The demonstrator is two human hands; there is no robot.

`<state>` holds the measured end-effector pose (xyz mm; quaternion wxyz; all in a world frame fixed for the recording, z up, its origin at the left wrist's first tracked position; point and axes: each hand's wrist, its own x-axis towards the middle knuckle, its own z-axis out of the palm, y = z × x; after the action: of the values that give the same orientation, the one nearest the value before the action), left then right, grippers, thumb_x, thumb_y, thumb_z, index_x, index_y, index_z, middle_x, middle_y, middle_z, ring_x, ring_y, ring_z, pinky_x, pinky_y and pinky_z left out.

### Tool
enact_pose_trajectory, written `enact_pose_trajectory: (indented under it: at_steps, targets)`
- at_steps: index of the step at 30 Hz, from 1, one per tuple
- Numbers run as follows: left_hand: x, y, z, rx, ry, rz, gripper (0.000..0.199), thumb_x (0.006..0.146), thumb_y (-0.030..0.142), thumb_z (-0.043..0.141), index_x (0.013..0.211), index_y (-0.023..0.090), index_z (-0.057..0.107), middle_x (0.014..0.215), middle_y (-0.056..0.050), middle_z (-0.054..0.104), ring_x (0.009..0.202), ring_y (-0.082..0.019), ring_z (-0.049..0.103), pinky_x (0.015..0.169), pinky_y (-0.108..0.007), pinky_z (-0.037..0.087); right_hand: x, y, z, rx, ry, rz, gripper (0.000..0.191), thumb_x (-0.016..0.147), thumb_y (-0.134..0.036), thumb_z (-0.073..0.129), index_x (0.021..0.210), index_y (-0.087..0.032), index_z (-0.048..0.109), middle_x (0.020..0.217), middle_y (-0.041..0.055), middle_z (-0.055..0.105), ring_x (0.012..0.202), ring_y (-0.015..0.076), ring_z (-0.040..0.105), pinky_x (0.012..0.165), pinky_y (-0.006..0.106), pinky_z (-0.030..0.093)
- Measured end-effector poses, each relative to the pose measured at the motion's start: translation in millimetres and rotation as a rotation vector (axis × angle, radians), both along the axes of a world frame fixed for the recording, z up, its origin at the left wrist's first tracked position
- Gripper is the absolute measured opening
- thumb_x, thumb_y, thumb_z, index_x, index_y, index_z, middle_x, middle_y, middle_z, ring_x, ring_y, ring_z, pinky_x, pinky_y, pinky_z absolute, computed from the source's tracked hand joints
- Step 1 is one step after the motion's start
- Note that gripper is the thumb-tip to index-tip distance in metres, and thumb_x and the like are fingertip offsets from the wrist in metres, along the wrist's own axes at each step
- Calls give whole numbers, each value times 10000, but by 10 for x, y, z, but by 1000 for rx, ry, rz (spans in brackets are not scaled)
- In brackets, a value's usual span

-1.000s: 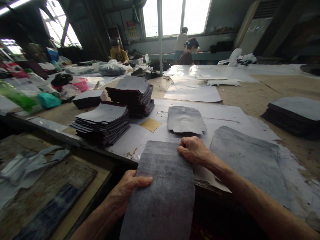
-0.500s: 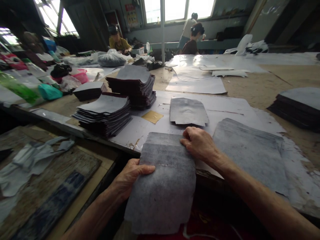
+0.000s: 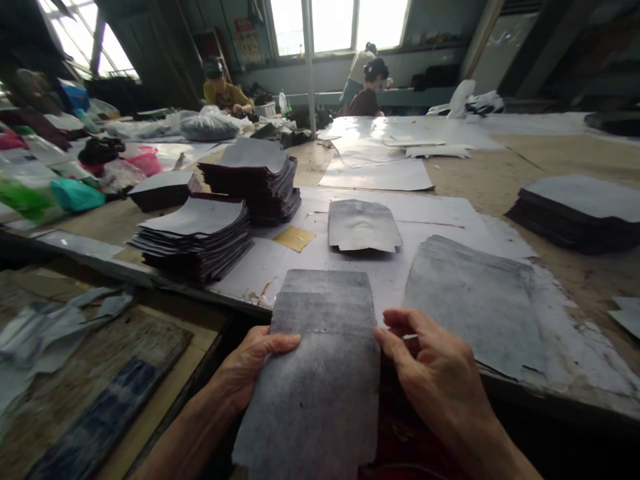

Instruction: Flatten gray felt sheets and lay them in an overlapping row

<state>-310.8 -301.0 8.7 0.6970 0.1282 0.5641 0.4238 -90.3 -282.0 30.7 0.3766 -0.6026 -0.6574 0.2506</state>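
My left hand (image 3: 260, 357) grips the left edge of some flat grey cut panels (image 3: 320, 393), its thumb lying on top and its fingers underneath. Stepped lines near the top suggest several overlapped pieces. Beside the right edge is my right hand (image 3: 425, 360), fingers curled but apart, with the thumb tip at or just touching that edge. A smaller notched grey panel (image 3: 364, 223) lies ahead on the table. To the right, fanned-out grey panels (image 3: 470, 300) rest near the table edge.
Dark-edged stacks of panels (image 3: 195, 233) stand at the left, with a taller stack (image 3: 255, 177) behind. Another stack (image 3: 580, 207) sits far right. A tan square (image 3: 295, 238) lies on white sheeting. A pole (image 3: 309, 73) rises mid-table. Several people work at the back.
My right hand has come down from the panels' top right corner to their right edge, its fingers parting. My left hand keeps its grip. The view has shifted slightly right.
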Motion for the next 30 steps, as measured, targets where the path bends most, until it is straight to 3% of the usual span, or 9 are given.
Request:
enact_pose_trajectory:
  at_steps: [3, 6, 11, 14, 20, 25, 30]
  targets:
    - [3, -4, 6, -44, 66, 45, 253, 488, 150, 783, 691, 83, 647, 562, -34, 630, 464, -128, 556, 460, -224, 470, 34, -308, -154, -134, 87, -69, 275, 741, -439, 567, 847, -195, 637, 801, 59, 667, 604, 171, 607, 540, 267, 484]
    - [15, -30, 15, -88, 95, 66, 256, 490, 138, 777, 696, 87, 633, 560, -44, 637, 463, -149, 569, 462, -248, 486, 46, -467, -291, -388, 215, -143, 385, 713, -517, 590, 891, -179, 644, 821, 82, 677, 679, 205, 628, 596, 286, 495]
    - [53, -101, 14, -79, 82, 29, 224, 531, 153, 765, 696, 85, 628, 552, -68, 645, 472, -196, 605, 476, -283, 506, -69, -351, -323, -701, 816, 82, 437, 677, -501, 643, 918, -137, 644, 845, 77, 681, 811, 219, 623, 730, 299, 478]
    - [77, -142, 31, -97, 86, -9, 217, 560, 176, 763, 713, 83, 641, 595, -105, 670, 544, -251, 647, 546, -333, 531, -158, -270, -277, -734, 1005, 65, 401, 639, -481, 678, 825, -127, 651, 731, 46, 660, 705, 188, 600, 661, 281, 457]
    - [82, -245, 27, -112, 165, -1, 245, 525, 215, 784, 690, 93, 650, 587, -104, 671, 557, -274, 654, 554, -341, 530, -262, -296, -295, -741, 1046, -15, 284, 603, -392, 679, 714, -142, 601, 583, -15, 573, 528, 118, 495, 514, 228, 375]
    - [86, -316, 4, -57, 230, -12, 289, 507, 253, 812, 685, 94, 648, 546, -69, 652, 477, -191, 607, 487, -264, 486, -263, -285, -348, -649, 855, -30, 190, 612, -322, 611, 663, -147, 559, 560, -29, 533, 489, 90, 412, 452, 208, 298]
    - [134, -351, 21, 22, 273, 30, 390, 472, 271, 832, 779, 105, 657, 626, -72, 685, 529, -197, 623, 513, -271, 488, -249, -308, -367, -537, 721, -4, 193, 663, -349, 583, 686, -157, 585, 572, -23, 555, 507, 107, 444, 451, 209, 315]
